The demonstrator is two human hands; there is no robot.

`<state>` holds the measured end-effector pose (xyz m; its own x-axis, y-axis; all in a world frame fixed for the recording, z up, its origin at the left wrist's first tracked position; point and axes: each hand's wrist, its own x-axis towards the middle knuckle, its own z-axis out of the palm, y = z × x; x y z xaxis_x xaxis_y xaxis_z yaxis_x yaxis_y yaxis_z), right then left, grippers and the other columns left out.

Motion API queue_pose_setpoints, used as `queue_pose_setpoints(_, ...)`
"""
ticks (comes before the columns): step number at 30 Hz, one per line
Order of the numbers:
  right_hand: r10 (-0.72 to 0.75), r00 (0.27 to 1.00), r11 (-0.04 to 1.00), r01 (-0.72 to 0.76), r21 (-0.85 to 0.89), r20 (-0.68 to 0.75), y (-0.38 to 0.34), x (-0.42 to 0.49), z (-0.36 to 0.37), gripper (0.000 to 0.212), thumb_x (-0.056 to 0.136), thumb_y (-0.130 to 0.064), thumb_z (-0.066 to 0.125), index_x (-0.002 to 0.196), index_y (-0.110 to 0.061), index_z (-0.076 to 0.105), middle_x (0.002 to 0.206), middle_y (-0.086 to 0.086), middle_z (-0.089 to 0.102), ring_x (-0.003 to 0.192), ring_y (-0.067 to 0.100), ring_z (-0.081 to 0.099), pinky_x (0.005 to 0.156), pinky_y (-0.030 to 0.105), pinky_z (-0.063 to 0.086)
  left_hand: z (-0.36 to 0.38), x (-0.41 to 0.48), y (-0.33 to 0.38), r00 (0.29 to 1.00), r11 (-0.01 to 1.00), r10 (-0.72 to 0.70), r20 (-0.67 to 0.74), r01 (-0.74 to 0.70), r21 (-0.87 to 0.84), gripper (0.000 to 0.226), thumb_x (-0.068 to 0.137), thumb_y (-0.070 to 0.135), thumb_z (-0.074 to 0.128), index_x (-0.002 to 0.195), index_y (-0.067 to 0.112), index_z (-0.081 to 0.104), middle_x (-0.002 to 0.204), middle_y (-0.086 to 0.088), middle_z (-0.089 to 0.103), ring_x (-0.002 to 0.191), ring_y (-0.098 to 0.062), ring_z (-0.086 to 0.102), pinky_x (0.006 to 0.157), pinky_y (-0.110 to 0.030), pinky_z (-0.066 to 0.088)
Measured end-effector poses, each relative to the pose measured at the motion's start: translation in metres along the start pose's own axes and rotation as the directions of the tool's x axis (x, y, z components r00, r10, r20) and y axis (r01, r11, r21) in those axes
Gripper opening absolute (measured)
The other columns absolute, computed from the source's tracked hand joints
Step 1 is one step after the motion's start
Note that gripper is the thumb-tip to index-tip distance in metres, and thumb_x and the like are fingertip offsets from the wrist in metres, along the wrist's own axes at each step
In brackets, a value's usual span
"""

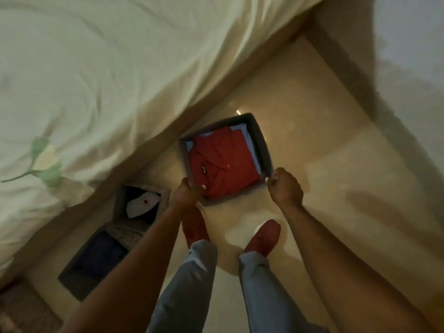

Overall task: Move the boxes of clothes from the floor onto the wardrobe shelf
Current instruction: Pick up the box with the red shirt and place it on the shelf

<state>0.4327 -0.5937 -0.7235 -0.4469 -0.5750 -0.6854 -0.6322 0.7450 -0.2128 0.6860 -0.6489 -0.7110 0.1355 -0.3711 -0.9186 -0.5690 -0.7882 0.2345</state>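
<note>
Left hand: fingers curled over the near-left corner of the grey box, gripping the rim. Right hand: fingers closed in a fist, clamped on the near-right corner. Both forearms reach straight down and forward from the camera.

Box sits low in front of the feet, on the floor or just above it; cannot tell which. Open top faces up to the camera. Outline near square, so no clear long axis. Near edge runs between the two hands, and the side walls run away from the person, parallel with the bed edge.

Contents: folded red garment fills most of the box, with pale blue cloth showing under it along the far and right sides. Small dark mark on the red fabric, too blurred to read.

Below the hands: red shoes and pale grey trousers.

To the left, against the bed, are two more open boxes. The nearer-to-hand second box holds a white item with a red star. The third box holds dark blue clothing. No readable writing anywhere.

Bed cover is cream with a green leaf print at the left.
</note>
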Motion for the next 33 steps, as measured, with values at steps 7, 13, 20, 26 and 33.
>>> queue_pose_setpoints(7, 0.126, 0.991, 0.992, -0.126, -0.009, 0.038, 0.039, 0.102, 0.076, 0.041, 0.098, -0.023, 0.051, 0.136, -0.01, 0.044, 0.135, 0.02, 0.052, 0.123, 0.042, 0.048, 0.084, 0.043, 0.044, 0.041, 0.096, 0.009, 0.956, 0.944, -0.292, -0.041, 0.281, -0.17, 0.073, 0.093, 0.032, 0.061, 0.15, 0.007, 0.022, 0.147, -0.017, 0.037, 0.133, -0.037, 0.04, 0.098, -0.045, 0.042)
queue_pose_setpoints(13, 0.255, 0.965, 0.967, -0.255, 0.005, -0.061, 0.067, 0.09, 0.095, 0.027, 0.096, -0.026, 0.05, 0.118, -0.021, 0.065, 0.119, 0.018, 0.066, 0.108, 0.042, 0.062, 0.086, 0.039, 0.048, 0.068, 0.112, 0.027, 0.987, 0.945, -0.158, -0.036, 0.141, -0.296, 0.06, 0.094, 0.019, 0.059, 0.147, 0.015, 0.032, 0.141, -0.008, 0.048, 0.124, -0.027, 0.048, 0.083, -0.038, 0.036)
queue_pose_setpoints(20, 0.274, 0.785, 0.911, -0.397, 0.111, 0.555, 0.096, 0.067, 0.12, 0.038, 0.079, -0.043, 0.073, 0.102, -0.014, 0.072, 0.097, 0.01, 0.076, 0.088, 0.026, 0.073, 0.082, 0.039, 0.059, 0.071, 0.123, 0.089, 0.984, 0.936, 0.125, -0.128, -0.16, -0.312, 0.076, 0.085, 0.029, 0.062, 0.151, 0.035, 0.026, 0.141, -0.009, 0.053, 0.118, -0.023, 0.056, 0.102, -0.038, 0.048)
queue_pose_setpoints(26, 0.425, 0.905, 0.822, -0.38, 0.424, -0.013, 0.099, 0.101, 0.08, 0.085, 0.086, -0.044, 0.067, 0.151, -0.008, 0.025, 0.15, 0.019, 0.035, 0.134, 0.039, 0.041, 0.099, 0.044, 0.043, 0.088, 0.135, 0.059, 0.923, 0.991, -0.137, -0.359, 0.126, -0.054, 0.073, 0.088, 0.039, 0.057, 0.148, 0.017, 0.022, 0.145, -0.015, 0.032, 0.132, -0.037, 0.037, 0.104, -0.053, 0.041)
queue_pose_setpoints(33, 0.187, 0.981, 0.981, -0.184, -0.057, 0.052, 0.108, 0.136, 0.062, 0.048, 0.09, -0.048, 0.057, 0.124, -0.015, 0.059, 0.126, 0.016, 0.062, 0.114, 0.038, 0.059, 0.084, 0.038, 0.047, 0.121, 0.132, -0.008, 0.985, 0.99, -0.13, -0.112, 0.123, -0.068, 0.047, 0.084, 0.028, 0.064, 0.126, 0.013, 0.05, 0.115, -0.015, 0.063, 0.105, -0.036, 0.06, 0.09, -0.043, 0.052)
